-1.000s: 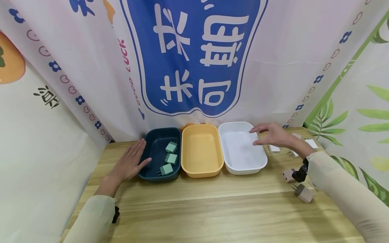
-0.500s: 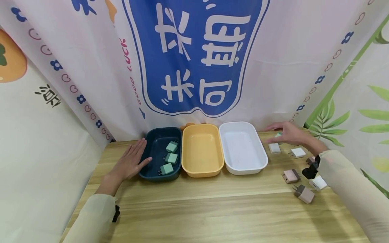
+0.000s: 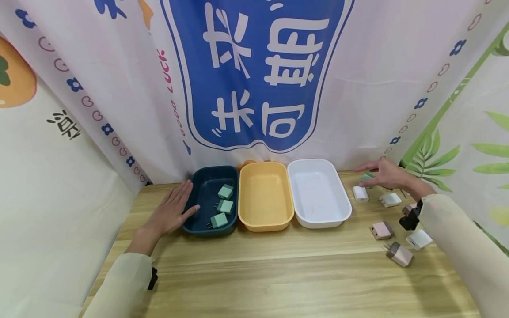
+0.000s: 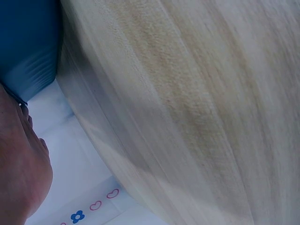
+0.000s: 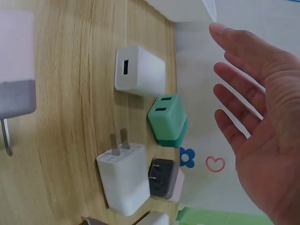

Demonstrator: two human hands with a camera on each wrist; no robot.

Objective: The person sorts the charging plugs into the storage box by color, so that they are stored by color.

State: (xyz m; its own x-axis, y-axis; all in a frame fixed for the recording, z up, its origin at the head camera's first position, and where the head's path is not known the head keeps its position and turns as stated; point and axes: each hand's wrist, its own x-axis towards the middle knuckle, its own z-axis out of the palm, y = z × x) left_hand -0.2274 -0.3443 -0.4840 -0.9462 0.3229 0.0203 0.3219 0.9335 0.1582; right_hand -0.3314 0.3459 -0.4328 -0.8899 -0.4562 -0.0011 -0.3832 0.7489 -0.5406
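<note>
My left hand rests with straight fingers against the left side of a dark blue tray, its thumb over the rim. Inside that tray lie three green charger plugs. At the right, my right hand hovers with spread, slightly bent fingers over a green charger plug and holds nothing. In the head view that plug is partly covered by the hand. Beside it stands a white charger plug. The right wrist view shows another white charger plug next to a dark-and-pink one.
A yellow tray and a white tray stand in a row right of the blue one, against the curtain. Nearer on the wooden table lie two pink charger plugs and a white charger plug.
My right hand has moved right, from the white tray's right edge to above the green charger plug, uncovering several plugs. My left hand has stayed at the blue tray.
</note>
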